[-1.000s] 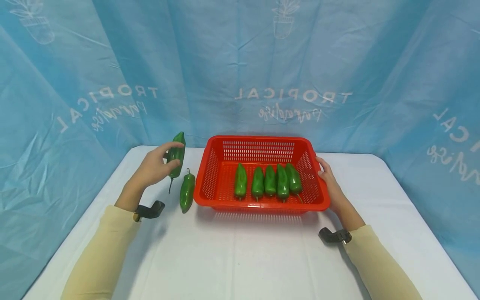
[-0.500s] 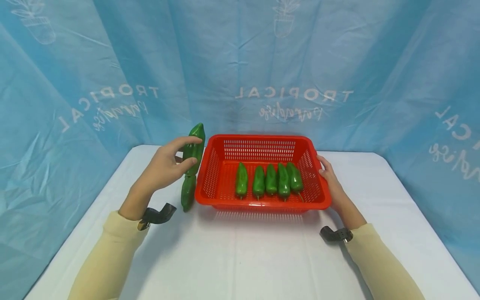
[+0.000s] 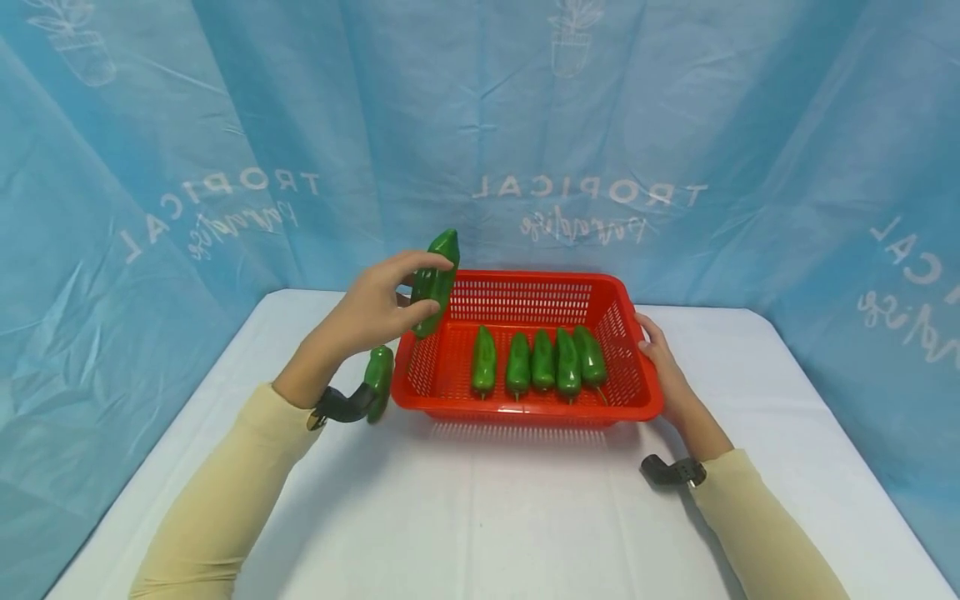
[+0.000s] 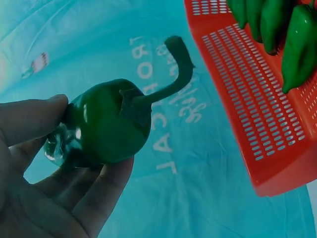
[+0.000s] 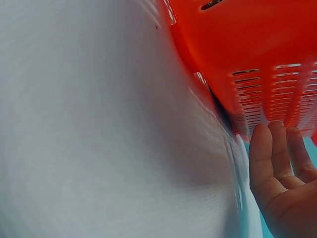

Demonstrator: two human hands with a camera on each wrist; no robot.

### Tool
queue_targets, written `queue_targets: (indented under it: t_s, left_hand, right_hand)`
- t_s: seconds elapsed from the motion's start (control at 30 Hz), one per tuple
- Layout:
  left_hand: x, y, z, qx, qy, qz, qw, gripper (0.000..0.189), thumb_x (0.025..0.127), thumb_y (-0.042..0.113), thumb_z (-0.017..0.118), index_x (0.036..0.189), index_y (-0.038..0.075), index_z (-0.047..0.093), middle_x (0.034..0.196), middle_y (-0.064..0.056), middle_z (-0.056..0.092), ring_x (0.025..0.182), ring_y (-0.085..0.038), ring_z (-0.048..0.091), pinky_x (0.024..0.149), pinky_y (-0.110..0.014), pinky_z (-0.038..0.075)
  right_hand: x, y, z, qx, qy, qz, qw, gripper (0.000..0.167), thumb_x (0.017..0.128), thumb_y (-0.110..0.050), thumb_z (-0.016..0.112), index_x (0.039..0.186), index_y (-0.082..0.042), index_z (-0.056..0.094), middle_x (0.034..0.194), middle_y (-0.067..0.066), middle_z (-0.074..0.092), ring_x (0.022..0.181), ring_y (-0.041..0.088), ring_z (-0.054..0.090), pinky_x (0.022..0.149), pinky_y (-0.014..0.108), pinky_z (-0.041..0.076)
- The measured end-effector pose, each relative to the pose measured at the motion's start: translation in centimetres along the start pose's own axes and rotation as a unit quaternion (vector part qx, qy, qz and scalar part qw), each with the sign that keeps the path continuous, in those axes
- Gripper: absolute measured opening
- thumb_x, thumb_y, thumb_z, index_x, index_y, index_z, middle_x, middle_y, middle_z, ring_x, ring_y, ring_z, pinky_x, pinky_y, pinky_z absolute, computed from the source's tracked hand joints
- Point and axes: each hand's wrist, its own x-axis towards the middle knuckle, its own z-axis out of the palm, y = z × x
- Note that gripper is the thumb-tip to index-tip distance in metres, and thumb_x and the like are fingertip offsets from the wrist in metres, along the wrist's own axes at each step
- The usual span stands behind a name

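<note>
My left hand (image 3: 375, 308) is raised over the left end of the red basket (image 3: 517, 414). It grips a glossy green chili pepper (image 3: 435, 287) between thumb and fingers. In the left wrist view this pepper (image 4: 111, 126) shows its curved stem. Inside the basket several green peppers (image 3: 543, 360) lie side by side, toward the middle and right. Another pepper (image 3: 380, 367) lies on the table just left of the basket, partly covered by my wrist. My right hand (image 3: 663, 367) holds the basket's right rim; the right wrist view shows its fingers (image 5: 280, 153) against the slotted outer wall.
A white-covered table (image 3: 480, 517) lies under everything. Blue printed curtain (image 3: 480, 150) hangs close behind the basket and along both sides. A black wrist device (image 3: 345, 406) sits on my left wrist and another (image 3: 671, 472) on my right wrist.
My left hand has carried its pepper rightward and up, from the table's left side to over the basket's left end. My right hand and the basket have stayed in place.
</note>
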Motion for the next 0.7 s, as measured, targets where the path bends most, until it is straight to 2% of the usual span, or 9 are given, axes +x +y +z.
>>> queue_targets:
  t_s: [0.17,0.37,0.47,0.6,0.7]
  left_hand:
    - [0.5,0.7,-0.1,0.014,-0.005,0.007,0.9999,0.05,0.092,0.01,0.07,0.138,0.017,0.054,0.147,-0.006,0.051,0.109,-0.029,0.062,0.084,-0.042,0.058]
    - [0.9,1.6,0.2,0.028,-0.014,0.008,0.9995,0.052,0.09,0.013,0.072,0.139,0.019,0.054,0.145,-0.004,0.053,0.103,-0.024,0.059,0.075,-0.036,0.054]
    - [1.3,2.1,0.4,0.033,-0.022,0.012,0.9991,0.052,0.09,0.014,0.072,0.139,0.019,0.054,0.145,-0.003,0.053,0.116,-0.024,0.057,0.09,-0.041,0.055]
    - [2.4,2.4,0.7,0.041,-0.036,0.019,0.9983,0.05,0.092,0.016,0.07,0.139,0.02,0.054,0.146,-0.002,0.052,0.13,-0.023,0.052,0.105,-0.046,0.049]
    - [3.3,2.3,1.3,0.033,-0.048,0.016,0.9982,0.049,0.092,0.017,0.07,0.139,0.02,0.054,0.147,-0.002,0.051,0.126,-0.023,0.052,0.102,-0.044,0.05]
  right_hand:
    - [0.1,0.0,0.0,-0.004,-0.002,-0.001,1.0,0.054,0.106,-0.026,0.028,0.156,-0.035,0.011,0.134,-0.006,0.043,0.106,0.003,0.062,0.083,0.023,0.058]
    - [0.3,-0.1,0.0,-0.01,0.001,0.004,0.9999,0.055,0.106,-0.023,0.028,0.157,-0.035,0.011,0.135,-0.005,0.043,0.108,0.004,0.062,0.083,0.023,0.058]
    - [0.3,-0.1,0.1,-0.001,0.002,0.005,1.0,0.055,0.106,-0.022,0.027,0.157,-0.034,0.011,0.135,-0.006,0.043,0.109,0.005,0.061,0.084,0.022,0.058]
    - [0.2,0.0,0.1,0.002,0.004,0.008,1.0,0.055,0.106,-0.022,0.027,0.157,-0.035,0.011,0.135,-0.008,0.042,0.11,0.004,0.059,0.084,0.022,0.058]
    - [0.1,0.1,0.1,0.003,0.004,0.003,1.0,0.054,0.106,-0.023,0.027,0.157,-0.034,0.011,0.135,-0.008,0.042,0.109,0.004,0.059,0.084,0.021,0.058]
